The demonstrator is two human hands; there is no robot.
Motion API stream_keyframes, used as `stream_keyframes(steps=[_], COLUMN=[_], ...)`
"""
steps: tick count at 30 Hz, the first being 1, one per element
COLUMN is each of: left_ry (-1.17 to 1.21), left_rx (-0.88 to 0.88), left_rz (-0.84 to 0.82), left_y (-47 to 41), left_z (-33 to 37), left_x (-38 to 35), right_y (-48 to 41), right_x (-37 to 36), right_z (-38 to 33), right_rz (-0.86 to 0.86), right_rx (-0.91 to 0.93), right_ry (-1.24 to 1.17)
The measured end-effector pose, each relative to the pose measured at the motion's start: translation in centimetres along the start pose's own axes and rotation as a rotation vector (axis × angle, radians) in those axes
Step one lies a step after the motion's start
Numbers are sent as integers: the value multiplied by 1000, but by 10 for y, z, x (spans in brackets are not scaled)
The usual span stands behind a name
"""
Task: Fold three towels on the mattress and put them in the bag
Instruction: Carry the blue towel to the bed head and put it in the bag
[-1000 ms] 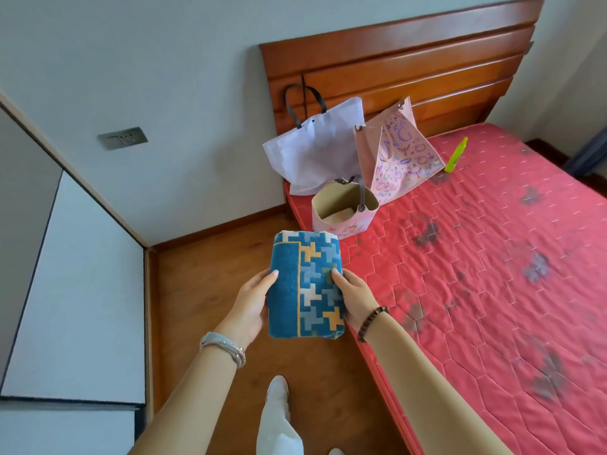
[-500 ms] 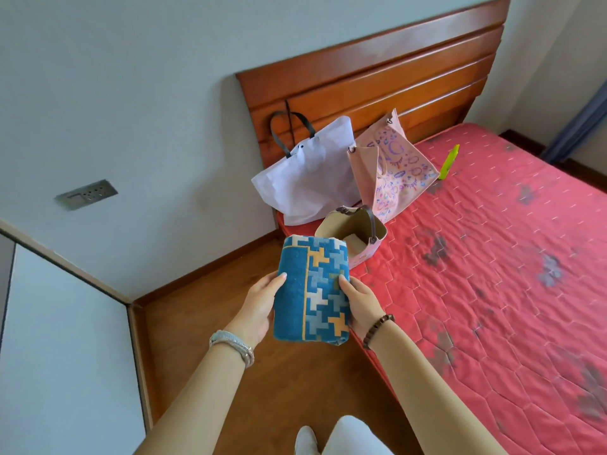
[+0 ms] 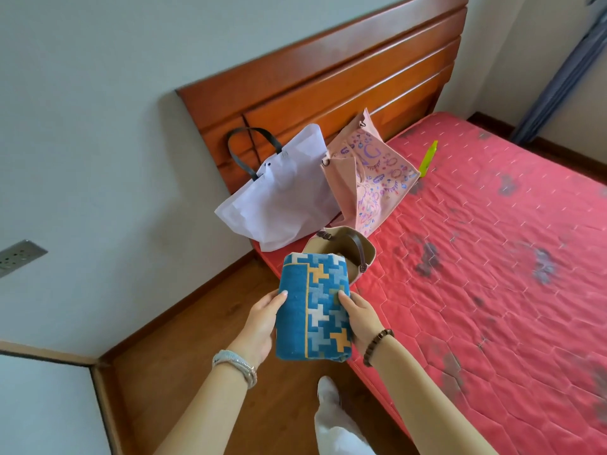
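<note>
Left hand (image 3: 261, 326) & right hand (image 3: 361, 318) grip a folded blue towel w/ yellow and white zigzag pattern (image 3: 312, 307) by its sides, thumbs on top. It's in mid-air, upright, just in front of an open beige bucket bag w/ brown strap (image 3: 356, 249) standing at the red quilted mattress (image 3: 492, 274) corner.

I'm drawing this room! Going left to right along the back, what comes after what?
Socket → white bag → pink bag → green thing → curtain.
</note>
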State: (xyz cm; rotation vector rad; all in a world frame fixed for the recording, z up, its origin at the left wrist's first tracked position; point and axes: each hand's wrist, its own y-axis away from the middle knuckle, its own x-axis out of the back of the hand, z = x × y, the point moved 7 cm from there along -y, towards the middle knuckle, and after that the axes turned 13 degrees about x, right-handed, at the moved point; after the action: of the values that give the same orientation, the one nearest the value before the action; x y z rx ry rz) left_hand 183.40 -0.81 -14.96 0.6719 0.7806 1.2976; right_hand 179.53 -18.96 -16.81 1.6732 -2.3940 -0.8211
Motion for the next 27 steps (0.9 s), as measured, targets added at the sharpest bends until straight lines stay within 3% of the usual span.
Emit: stream_keyframes(steps=[14, 27], left_ry=[-81, -175], left_rx=[4, 220], left_rz=[-82, -186], left_y=[-89, -167], left_z=[111, 110], left_x=[-37, -17], right_y=[-121, -146], right_x=[-2, -12], right_z=[-54, -13], right_rz=[46, 162], right_rx=[30, -2], right_ry=[-78, -93])
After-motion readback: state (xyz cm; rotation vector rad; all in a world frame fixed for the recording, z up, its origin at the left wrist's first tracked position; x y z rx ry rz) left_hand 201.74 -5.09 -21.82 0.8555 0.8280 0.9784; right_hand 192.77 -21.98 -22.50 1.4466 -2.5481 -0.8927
